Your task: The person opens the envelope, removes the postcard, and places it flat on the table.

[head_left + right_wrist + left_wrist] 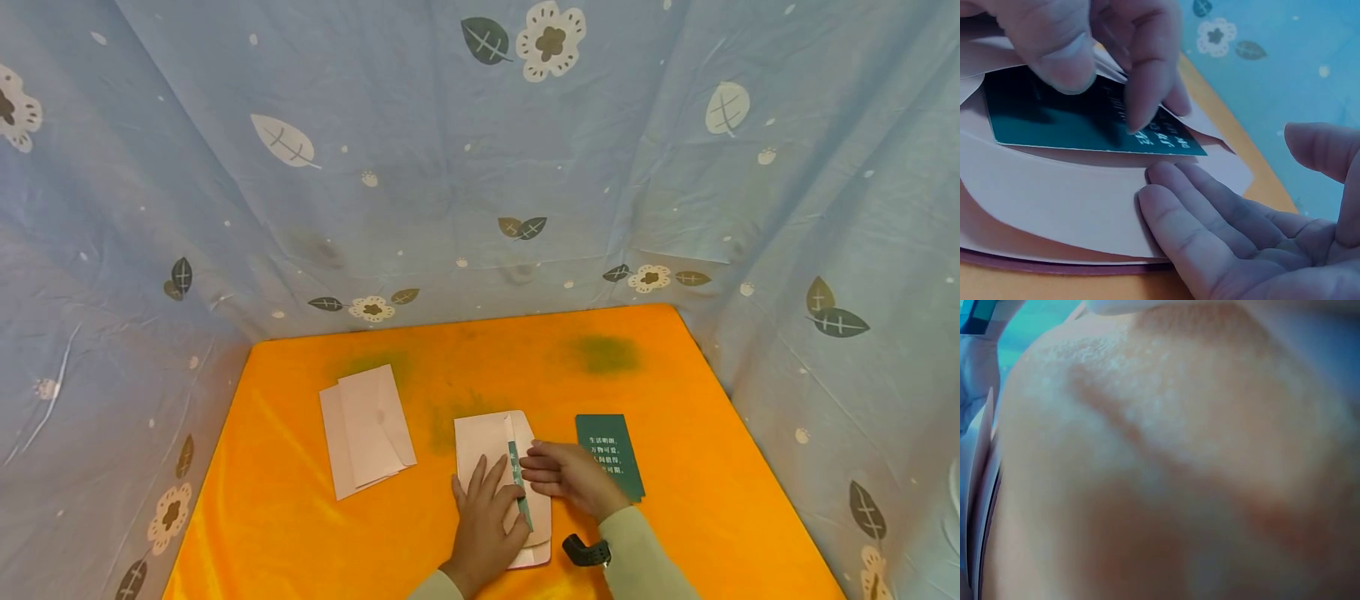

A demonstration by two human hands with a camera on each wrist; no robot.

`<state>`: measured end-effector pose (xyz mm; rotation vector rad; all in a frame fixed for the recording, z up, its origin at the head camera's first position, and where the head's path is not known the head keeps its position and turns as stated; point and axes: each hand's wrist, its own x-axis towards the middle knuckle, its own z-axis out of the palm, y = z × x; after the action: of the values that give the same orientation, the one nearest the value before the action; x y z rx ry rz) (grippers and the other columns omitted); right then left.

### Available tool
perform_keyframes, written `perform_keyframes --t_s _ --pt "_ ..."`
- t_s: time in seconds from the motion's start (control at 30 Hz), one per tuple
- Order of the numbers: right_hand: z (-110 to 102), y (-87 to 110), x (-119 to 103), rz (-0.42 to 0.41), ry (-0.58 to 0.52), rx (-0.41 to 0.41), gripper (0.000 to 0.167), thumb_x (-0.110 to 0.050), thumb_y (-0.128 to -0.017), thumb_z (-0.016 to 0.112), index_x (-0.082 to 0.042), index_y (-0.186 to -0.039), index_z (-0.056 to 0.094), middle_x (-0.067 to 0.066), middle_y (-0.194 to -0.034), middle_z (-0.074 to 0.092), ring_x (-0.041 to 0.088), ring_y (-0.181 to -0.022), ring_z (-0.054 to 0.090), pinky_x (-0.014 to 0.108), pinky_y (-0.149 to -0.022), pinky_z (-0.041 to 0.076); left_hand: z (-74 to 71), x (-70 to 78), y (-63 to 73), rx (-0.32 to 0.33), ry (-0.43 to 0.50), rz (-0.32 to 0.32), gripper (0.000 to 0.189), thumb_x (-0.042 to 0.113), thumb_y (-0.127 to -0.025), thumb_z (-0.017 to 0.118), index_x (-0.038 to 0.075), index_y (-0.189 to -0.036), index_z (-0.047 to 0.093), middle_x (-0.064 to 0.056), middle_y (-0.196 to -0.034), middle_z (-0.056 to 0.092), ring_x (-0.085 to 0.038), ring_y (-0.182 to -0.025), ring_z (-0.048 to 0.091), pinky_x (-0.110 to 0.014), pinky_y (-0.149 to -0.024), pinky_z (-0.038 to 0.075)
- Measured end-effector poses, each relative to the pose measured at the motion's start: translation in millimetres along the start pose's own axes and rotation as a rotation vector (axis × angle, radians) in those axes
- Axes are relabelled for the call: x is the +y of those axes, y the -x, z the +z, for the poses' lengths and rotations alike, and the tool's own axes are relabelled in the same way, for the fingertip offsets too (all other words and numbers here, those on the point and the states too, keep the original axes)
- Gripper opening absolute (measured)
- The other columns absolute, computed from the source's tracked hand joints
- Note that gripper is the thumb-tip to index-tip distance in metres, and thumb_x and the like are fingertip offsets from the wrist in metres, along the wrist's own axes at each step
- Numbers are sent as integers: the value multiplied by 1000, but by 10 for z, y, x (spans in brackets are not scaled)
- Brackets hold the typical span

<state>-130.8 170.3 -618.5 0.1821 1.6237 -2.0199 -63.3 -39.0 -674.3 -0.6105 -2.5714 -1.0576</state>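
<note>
A pale pink envelope (478, 433) lies on top of a small stack, its flap (1072, 200) turned out to the right. A dark green card (1047, 122) with white writing sits partly inside, showing as a narrow strip from above. My left hand (486, 525) rests on the envelope with spread fingers, the thumb and a fingertip over the card. Straight fingers of my right hand (576, 479) touch the flap beside the card, palm turned up and thumb held apart. Skin fills most of the left wrist view.
Two pink envelopes (375, 425) overlap at the left. Several green printed cards (607, 433) are stacked at the right, partly behind the right hand. A black wristband (585, 552) circles the right wrist. Patterned blue curtain (420, 183) surrounds the orange-covered table (285, 542).
</note>
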Motion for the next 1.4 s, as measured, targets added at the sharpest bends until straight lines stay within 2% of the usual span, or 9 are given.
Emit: perform_keyframes --t_s 0.3,0.53,0.87,1.17,1.4 --pt "89 -61 52 15 22 0 56 -25 -113 57 19 -147 52 28 -126 73 34 -107 77 44 -90 61 19 -20 5 19 14 11 25 18 -89 75 24 -113 74 -15 -164 50 -54 -150 39 -98 -95 12" --pt "139 -128 92 26 54 39 40 -17 -111 62 15 -136 64 17 -112 77 26 -96 79 40 -84 63 23 -31 9 23 21 15 26 17 -89 74 24 -114 74 -15 -163 51 -53 -150 39 -98 -96 12" --pt "187 -134 107 43 72 94 33 -7 -107 68 11 -135 67 16 -108 77 27 -90 79 39 -80 64 5 -16 6 14 25 7 28 17 -88 75 24 -116 74 -13 -164 50 -51 -151 39 -98 -96 11" --pt "179 -106 198 -35 86 95 35 -9 -108 64 11 -137 64 17 -109 75 26 -94 77 39 -83 64 5 -1 1 30 28 2 27 17 -87 73 26 -112 73 -13 -163 52 -52 -150 41 -99 -95 12" --pt "200 -76 273 -80 94 154 31 -6 -108 63 9 -134 66 15 -106 75 24 -90 74 34 -76 64 7 1 -3 39 16 7 25 16 -87 73 27 -110 72 -14 -162 53 -51 -149 43 -98 -95 13"
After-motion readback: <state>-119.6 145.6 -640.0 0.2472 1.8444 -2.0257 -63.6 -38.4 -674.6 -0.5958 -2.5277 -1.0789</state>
